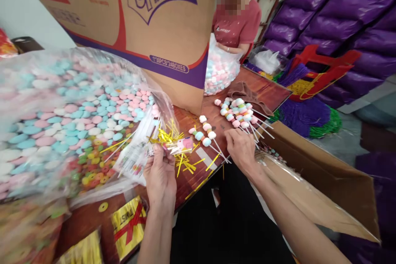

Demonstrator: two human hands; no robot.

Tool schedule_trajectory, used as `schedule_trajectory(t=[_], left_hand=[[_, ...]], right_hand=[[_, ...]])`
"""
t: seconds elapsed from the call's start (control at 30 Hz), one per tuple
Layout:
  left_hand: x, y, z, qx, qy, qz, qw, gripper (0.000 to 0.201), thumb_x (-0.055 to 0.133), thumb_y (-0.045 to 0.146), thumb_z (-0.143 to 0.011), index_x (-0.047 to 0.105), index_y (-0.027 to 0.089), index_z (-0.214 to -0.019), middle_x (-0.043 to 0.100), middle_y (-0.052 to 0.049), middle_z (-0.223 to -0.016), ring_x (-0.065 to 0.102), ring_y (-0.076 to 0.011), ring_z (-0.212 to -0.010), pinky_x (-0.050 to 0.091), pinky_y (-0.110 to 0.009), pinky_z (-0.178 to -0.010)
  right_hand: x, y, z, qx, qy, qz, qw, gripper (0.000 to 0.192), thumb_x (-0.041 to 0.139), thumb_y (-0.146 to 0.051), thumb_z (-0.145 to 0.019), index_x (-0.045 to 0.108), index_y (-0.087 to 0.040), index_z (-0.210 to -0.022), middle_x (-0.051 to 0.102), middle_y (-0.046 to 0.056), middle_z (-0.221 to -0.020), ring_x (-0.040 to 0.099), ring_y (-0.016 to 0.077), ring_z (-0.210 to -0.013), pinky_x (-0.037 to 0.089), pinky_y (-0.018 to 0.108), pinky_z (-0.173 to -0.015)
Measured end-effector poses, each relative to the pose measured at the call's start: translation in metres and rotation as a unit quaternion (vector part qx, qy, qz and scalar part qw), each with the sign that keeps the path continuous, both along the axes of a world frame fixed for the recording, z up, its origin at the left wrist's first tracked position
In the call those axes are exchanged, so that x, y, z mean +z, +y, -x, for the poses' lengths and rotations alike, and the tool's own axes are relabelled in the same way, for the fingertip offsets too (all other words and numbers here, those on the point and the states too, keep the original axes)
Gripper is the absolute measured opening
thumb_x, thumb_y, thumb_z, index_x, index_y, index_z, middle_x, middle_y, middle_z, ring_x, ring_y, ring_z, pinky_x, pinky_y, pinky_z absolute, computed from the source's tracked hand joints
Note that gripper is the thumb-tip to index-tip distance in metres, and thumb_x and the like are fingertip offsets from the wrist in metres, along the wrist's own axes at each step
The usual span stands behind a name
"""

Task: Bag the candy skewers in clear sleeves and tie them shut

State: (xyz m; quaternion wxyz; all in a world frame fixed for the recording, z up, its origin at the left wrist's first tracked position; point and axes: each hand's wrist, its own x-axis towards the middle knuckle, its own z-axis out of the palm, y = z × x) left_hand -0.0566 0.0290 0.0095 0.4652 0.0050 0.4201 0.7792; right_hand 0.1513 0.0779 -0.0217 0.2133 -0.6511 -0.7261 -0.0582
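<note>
My left hand (161, 175) grips a small clear printed wrapper (136, 159) with a candy stick in it; a pink piece (186, 143) pokes out at the top. Loose gold twist ties (173, 142) lie just beyond that hand on the red-brown table (272, 90). My right hand (240, 148) rests fingers-down on the table edge, touching the white sticks of the marshmallow skewers. Nearest to it are two short skewers (204, 132); a bigger pile of pastel skewers (238, 113) lies just beyond.
A big clear bag of pastel marshmallows (62, 107) fills the left. A tall cardboard box (148, 16) stands behind. Across the table a person in a red shirt (236, 22) handles another bag (218, 70). An open carton (321, 177) sits at right, purple sacks (328, 4) behind.
</note>
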Motion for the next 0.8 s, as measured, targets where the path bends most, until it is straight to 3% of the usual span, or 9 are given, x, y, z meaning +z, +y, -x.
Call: schedule_trajectory(t=[0.1,0.2,0.3,0.43,0.53,0.63,0.8], left_hand=[[-0.002,-0.001,0.004,0.008,0.006,-0.002,1.0,0.028,0.086,0.029,-0.068,0.063,0.015,-0.075,0.063,0.004,-0.072,0.056,-0.0039,-0.063,0.042,-0.016,-0.057],[-0.001,-0.003,0.006,0.013,0.013,-0.004,1.0,0.027,0.085,0.029,-0.069,0.063,0.016,-0.078,0.063,0.004,-0.074,0.056,-0.0038,-0.064,0.041,-0.016,-0.057],[0.0,-0.004,0.007,0.019,0.02,-0.003,1.0,0.027,0.085,0.029,-0.07,0.063,0.016,-0.08,0.063,0.004,-0.076,0.055,-0.0037,-0.064,0.041,-0.015,-0.056],[-0.001,-0.006,0.011,0.025,0.013,0.002,1.0,0.029,0.085,0.03,-0.07,0.061,0.016,-0.077,0.061,0.004,-0.072,0.053,-0.004,-0.061,0.042,-0.016,-0.055],[-0.003,-0.007,0.013,0.029,-0.012,0.005,0.999,0.029,0.085,0.031,-0.07,0.061,0.016,-0.078,0.06,0.004,-0.071,0.053,-0.0042,-0.061,0.043,-0.016,-0.055],[-0.005,-0.006,0.013,0.013,-0.034,0.014,0.999,0.027,0.083,0.031,-0.072,0.062,0.016,-0.08,0.059,0.004,-0.069,0.053,-0.0043,-0.059,0.044,-0.016,-0.056],[-0.004,-0.007,0.008,0.0,-0.067,0.023,0.997,0.022,0.08,0.028,-0.076,0.063,0.015,-0.079,0.061,0.004,-0.068,0.055,-0.0045,-0.059,0.046,-0.017,-0.059]], right_hand=[[-0.001,-0.007,0.009,0.024,0.008,0.002,1.0,0.03,0.049,-0.036,-0.098,0.065,-0.018,-0.08,0.069,0.006,-0.081,0.057,0.0198,-0.078,0.025,0.033,-0.073],[-0.001,-0.007,0.013,0.04,0.014,0.029,0.999,0.026,0.047,-0.029,-0.096,0.063,-0.018,-0.078,0.067,0.007,-0.08,0.057,0.0197,-0.077,0.026,0.033,-0.071],[0.001,-0.007,0.008,0.029,0.1,0.043,0.994,0.024,0.044,-0.022,-0.095,0.062,-0.018,-0.08,0.066,0.007,-0.081,0.057,0.0191,-0.074,0.03,0.032,-0.069],[0.015,-0.025,-0.003,0.102,0.307,0.009,0.946,0.017,0.051,-0.026,-0.095,0.064,-0.02,-0.087,0.065,0.003,-0.081,0.057,0.0166,-0.073,0.04,0.029,-0.069],[0.032,-0.051,-0.006,0.17,0.397,0.006,0.902,0.01,0.057,-0.025,-0.093,0.065,-0.022,-0.089,0.062,0.001,-0.08,0.057,0.0154,-0.072,0.044,0.028,-0.068],[0.042,-0.072,-0.004,0.209,0.406,-0.008,0.889,0.009,0.058,-0.018,-0.091,0.066,-0.022,-0.088,0.064,0.001,-0.082,0.059,0.0155,-0.073,0.045,0.028,-0.067],[0.04,-0.079,-0.005,0.227,0.369,-0.045,0.9,0.013,0.059,-0.012,-0.089,0.067,-0.022,-0.089,0.066,0.003,-0.082,0.062,0.016,-0.074,0.047,0.029,-0.067]])
